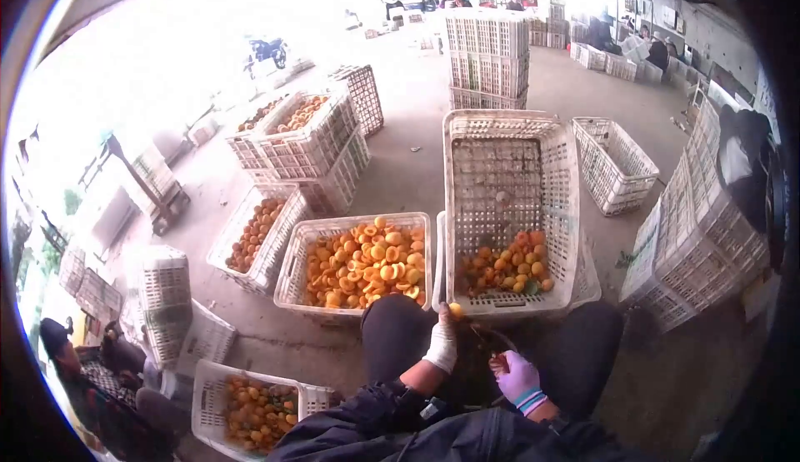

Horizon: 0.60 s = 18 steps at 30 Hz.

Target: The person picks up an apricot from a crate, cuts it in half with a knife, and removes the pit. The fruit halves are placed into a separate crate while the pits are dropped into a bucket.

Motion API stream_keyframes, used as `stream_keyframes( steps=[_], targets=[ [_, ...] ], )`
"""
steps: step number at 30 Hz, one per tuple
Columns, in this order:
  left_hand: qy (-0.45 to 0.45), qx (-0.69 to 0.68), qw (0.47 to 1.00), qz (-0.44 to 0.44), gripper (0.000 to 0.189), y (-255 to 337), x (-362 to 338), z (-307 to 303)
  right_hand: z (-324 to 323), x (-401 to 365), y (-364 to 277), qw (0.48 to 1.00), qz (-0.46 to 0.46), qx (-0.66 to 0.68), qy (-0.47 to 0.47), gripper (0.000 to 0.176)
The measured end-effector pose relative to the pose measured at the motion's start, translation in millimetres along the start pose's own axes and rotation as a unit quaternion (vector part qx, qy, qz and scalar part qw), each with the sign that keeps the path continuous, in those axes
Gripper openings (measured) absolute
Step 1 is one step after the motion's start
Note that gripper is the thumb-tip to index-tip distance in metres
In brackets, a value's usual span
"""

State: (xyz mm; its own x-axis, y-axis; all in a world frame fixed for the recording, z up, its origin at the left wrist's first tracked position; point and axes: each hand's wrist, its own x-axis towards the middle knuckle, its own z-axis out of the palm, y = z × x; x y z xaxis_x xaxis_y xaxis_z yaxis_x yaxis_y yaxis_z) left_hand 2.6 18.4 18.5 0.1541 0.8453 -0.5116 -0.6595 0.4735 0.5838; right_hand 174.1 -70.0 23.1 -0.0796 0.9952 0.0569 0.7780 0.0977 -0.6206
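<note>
My left hand (442, 341), in a white glove, is closed around a yellow-orange apricot (456, 310) between my knees. To its right, my right hand (518, 377), in a light purple glove, grips a thin dark hand tool (485, 339) whose exact kind I cannot make out. The tool's far end is close to the apricot. Directly ahead, a tilted white crate (510, 170) has whole apricots (508, 266) gathered at its near end. Left of it stands a white crate (287, 254) full of apricot halves (367, 262), cut sides showing on many.
More apricot crates stand at left, some stacked (292, 158), one low crate (208, 412) beside me. Another person (100, 379) sits at lower left. A crate tower (487, 58) rises ahead. An empty-looking crate (615, 166) and tall stack (700, 220) are at right.
</note>
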Motion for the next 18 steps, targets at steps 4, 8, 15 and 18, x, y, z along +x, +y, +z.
stream_keyframes(
  steps=[4, 8, 15, 18],
  targets=[
    [-0.031, 0.266, 0.961, 0.068, 0.067, -8, 0, -6, 10, 11, 10, 0.971, 0.088, 0.194, 0.104, 0.03],
    [-0.18, 0.333, 0.923, 0.065, 0.055, -22, -17, 6, 6, 30, 8, 0.893, 0.083, 0.429, 0.103, 0.035],
    [-0.163, 0.498, 0.816, 0.246, 0.034, -33, -8, 4, 15, 34, -1, 0.916, 0.099, 0.375, 0.101, 0.027],
    [-0.191, 0.599, 0.639, 0.443, 0.03, -59, 27, -21, 28, 35, 1, 0.968, -0.035, 0.147, 0.201, 0.027]
  ],
)
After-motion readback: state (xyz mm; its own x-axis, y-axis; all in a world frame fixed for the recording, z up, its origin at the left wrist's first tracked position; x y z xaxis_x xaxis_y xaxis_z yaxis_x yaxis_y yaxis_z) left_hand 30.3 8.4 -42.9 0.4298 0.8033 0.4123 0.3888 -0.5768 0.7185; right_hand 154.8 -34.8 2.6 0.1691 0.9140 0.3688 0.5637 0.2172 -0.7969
